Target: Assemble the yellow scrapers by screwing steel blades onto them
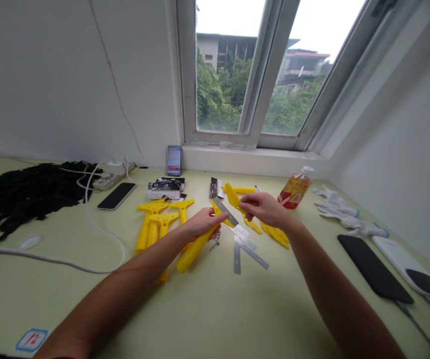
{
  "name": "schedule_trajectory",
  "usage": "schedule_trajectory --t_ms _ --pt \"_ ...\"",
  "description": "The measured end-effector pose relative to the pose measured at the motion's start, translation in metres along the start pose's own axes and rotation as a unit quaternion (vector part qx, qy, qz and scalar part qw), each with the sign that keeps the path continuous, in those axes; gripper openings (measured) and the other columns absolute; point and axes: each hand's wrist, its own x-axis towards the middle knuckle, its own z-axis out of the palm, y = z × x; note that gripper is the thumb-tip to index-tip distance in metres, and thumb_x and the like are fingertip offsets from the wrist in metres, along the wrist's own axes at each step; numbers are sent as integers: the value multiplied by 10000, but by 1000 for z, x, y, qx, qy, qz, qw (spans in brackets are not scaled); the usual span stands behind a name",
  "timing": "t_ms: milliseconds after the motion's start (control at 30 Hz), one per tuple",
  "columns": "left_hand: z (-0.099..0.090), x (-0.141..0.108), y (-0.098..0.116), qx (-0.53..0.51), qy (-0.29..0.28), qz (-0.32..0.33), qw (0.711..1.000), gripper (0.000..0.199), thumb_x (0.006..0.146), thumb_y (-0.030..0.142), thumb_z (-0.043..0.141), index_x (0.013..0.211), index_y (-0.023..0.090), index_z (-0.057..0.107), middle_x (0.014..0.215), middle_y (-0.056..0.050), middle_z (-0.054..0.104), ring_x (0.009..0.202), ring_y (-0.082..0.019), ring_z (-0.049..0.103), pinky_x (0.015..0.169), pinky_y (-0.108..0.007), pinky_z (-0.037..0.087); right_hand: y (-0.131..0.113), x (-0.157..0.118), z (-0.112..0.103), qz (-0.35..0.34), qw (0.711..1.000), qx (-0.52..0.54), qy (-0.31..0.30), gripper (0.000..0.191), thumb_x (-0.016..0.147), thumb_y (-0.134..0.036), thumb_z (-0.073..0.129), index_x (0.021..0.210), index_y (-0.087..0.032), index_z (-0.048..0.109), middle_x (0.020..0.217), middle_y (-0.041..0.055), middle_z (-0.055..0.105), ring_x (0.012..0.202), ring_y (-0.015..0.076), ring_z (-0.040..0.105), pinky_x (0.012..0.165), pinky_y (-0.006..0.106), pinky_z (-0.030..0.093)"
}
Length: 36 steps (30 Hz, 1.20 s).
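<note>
My left hand (204, 223) is closed round a yellow scraper handle (197, 250), with a grey metal blade (227, 212) lying across its head under my thumb. To the right, my right hand (260, 207) pinches a yellow plate (232, 195), held apart from the scraper. Several loose blades (250, 249) lie on the table below the hands. More yellow plates (275, 233) rest beyond them, below my right wrist. Small screws (216, 241) show beside my left hand. Several yellow handles (162, 218) lie to the left, partly behind my forearm.
At the back stand a bottle (295, 188), small boxes (166, 188) and a propped phone (174, 160). White gloves (344, 212) and a black device (374, 268) lie right. On the left are a phone (116, 196), white cable (103, 234) and black pile (35, 192).
</note>
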Motion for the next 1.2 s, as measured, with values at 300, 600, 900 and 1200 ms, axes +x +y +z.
schedule_trajectory --t_ms 300,600,900,1200 --pt "1 -1 1 -17 -15 27 999 474 748 583 691 880 158 529 555 42 537 389 -76 467 410 -207 353 -16 -4 21 -5 1000 -24 1 207 828 -280 600 1011 -198 649 658 -3 699 508 131 618 453 222 433" --pt "3 0 2 -55 4 16 998 623 719 751 586 898 165 474 571 43 524 406 -85 498 408 -206 360 -17 -5 31 -67 988 -131 42 224 877 -278 563 1045 -238 706 680 -9 685 590 133 594 575 245 399" --pt "2 -4 7 -59 -29 34 997 507 804 650 585 789 153 485 595 27 522 396 -68 477 395 -206 332 -20 -4 29 -111 967 -196 122 206 875 -332 586 999 -221 707 824 37 656 733 162 587 697 286 428" --pt "3 -7 10 -23 -55 66 996 444 823 584 610 806 154 501 580 38 504 399 -63 449 411 -211 330 -3 6 32 -57 998 18 15 222 855 -328 592 990 -178 685 904 51 713 793 168 641 696 286 488"
